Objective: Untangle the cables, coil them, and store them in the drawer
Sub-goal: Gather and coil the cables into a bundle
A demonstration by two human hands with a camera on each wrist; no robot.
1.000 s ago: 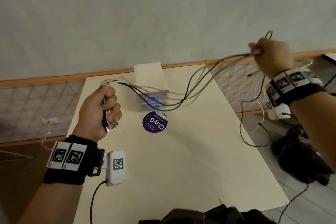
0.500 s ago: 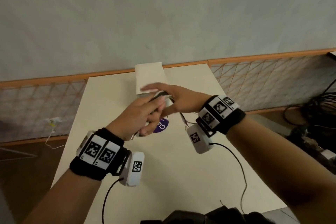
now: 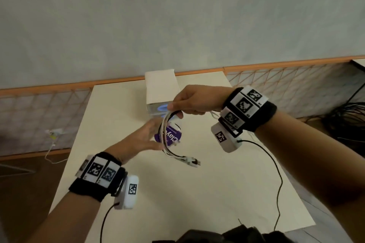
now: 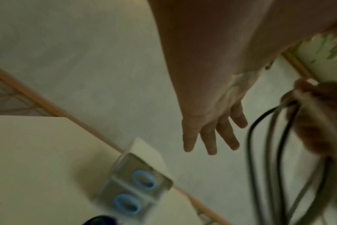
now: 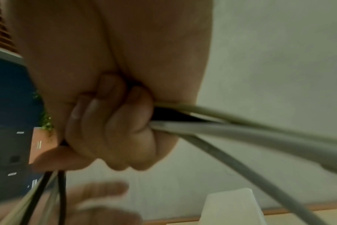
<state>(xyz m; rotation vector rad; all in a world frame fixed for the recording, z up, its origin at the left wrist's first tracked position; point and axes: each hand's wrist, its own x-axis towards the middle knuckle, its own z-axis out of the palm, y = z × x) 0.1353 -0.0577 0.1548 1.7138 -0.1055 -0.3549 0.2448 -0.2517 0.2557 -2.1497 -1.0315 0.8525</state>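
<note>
A bundle of white and black cables (image 3: 167, 140) hangs in a folded loop over the beige table (image 3: 197, 193), its plug ends (image 3: 192, 162) trailing low to the right. My right hand (image 3: 177, 106) grips the top of the bundle; in the right wrist view its fingers (image 5: 115, 121) curl round the cables (image 5: 240, 129). My left hand (image 3: 150, 136) is held flat beside the loop on its left, fingers (image 4: 212, 137) straight and holding nothing. Just behind the hands stands the small white drawer unit (image 3: 160, 89), its clear drawers (image 4: 137, 182) with blue handles closed.
A round purple lid (image 3: 172, 137) lies on the table behind the loop. Dark cables (image 3: 345, 116) are piled on the floor at the right, and a white cord (image 3: 53, 134) hangs at the left. A black bag (image 3: 227, 235) sits at the near table edge.
The hands were far apart with the cables stretched between them, then came together. Now the right hand holds the folded bundle alone and the left hand has let go and opened.
</note>
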